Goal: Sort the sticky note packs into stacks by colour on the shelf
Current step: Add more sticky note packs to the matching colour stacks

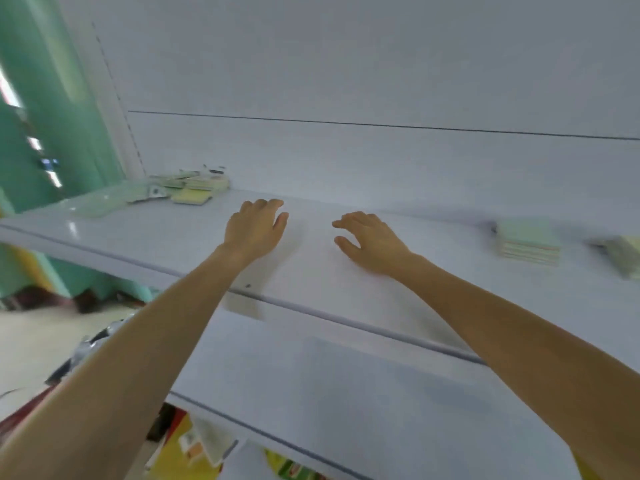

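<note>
Both my hands hover over the bare middle of a white shelf (145, 237). My left hand (254, 228) is palm down with fingers loosely apart and holds nothing. My right hand (370, 242) is also empty, fingers spread. Far left at the back lies a loose heap of sticky note packs (194, 187), pale yellow and pale green, some in clear wrap. On the right stands a neat stack of green-topped packs (528, 242). Another pale stack (627, 254) is cut off by the right edge. The picture is blurred.
The white back panel (346, 150) rises behind the shelf. A lower white shelf (346, 393) juts out below my arms, with yellow and green packaged goods (197, 445) under it. A green wall (52, 116) and floor lie to the left.
</note>
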